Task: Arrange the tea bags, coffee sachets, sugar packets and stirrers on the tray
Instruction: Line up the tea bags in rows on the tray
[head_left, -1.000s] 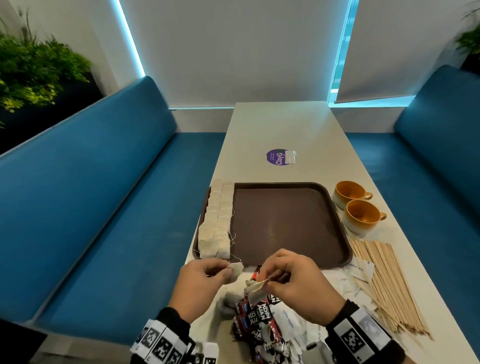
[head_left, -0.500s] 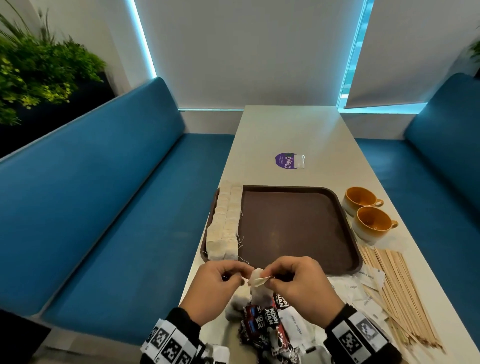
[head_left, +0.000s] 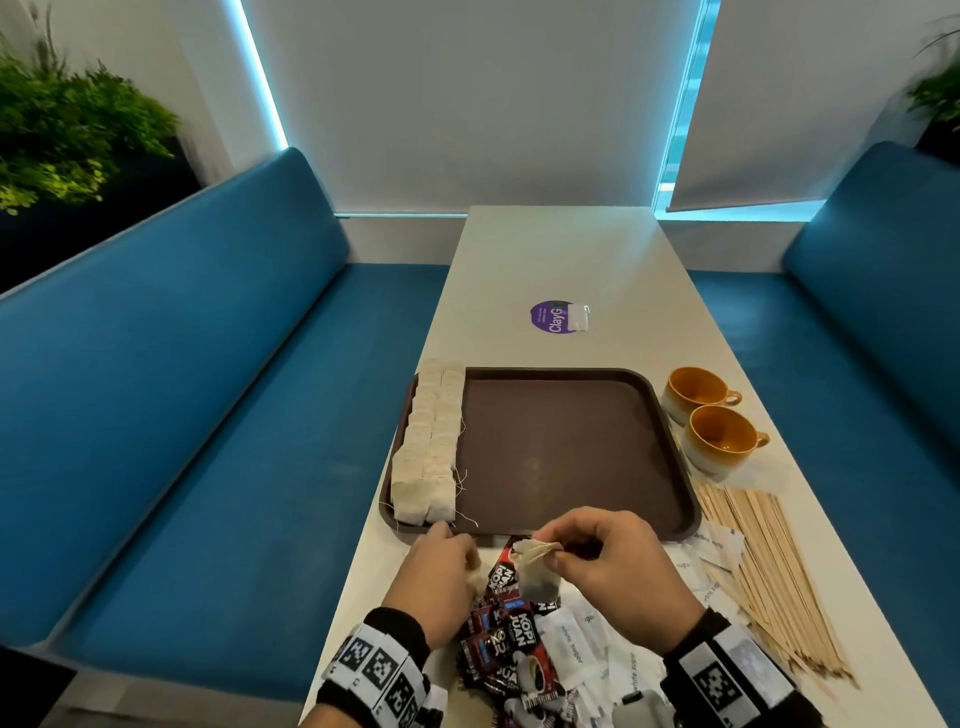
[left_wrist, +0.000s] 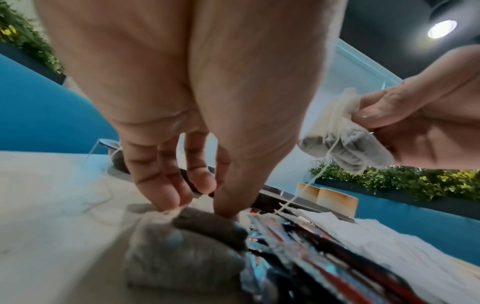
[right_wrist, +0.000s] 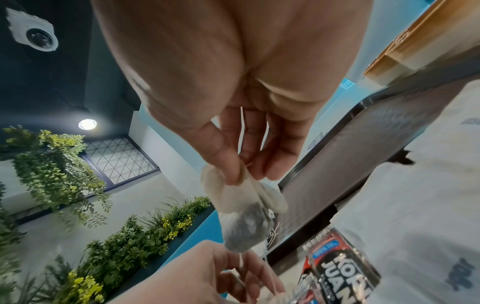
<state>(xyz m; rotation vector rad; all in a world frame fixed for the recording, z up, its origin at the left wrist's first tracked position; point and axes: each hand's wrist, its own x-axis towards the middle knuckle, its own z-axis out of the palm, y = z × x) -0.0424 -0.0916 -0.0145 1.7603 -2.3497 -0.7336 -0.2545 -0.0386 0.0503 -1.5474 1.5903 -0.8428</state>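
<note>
Since half a second ago the hands have parted: the right hand (head_left: 618, 566) lifts a pinched tea bag (head_left: 537, 569), while the left hand (head_left: 436, 582) drops to a second tea bag (left_wrist: 182, 242) on the table (head_left: 561, 249) (blurred, whether pinched I cannot tell). Coffee sachets (head_left: 511, 639) lie half hidden between the wrists, with the tray (head_left: 566, 447) at twelve o'clock, rows of tea bags (head_left: 428, 447) along its left edge.

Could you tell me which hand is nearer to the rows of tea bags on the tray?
Left. The left hand reaches down just below the rows of tea bags; the right hand holds a loose tea bag further right, by the tray front edge.
</note>
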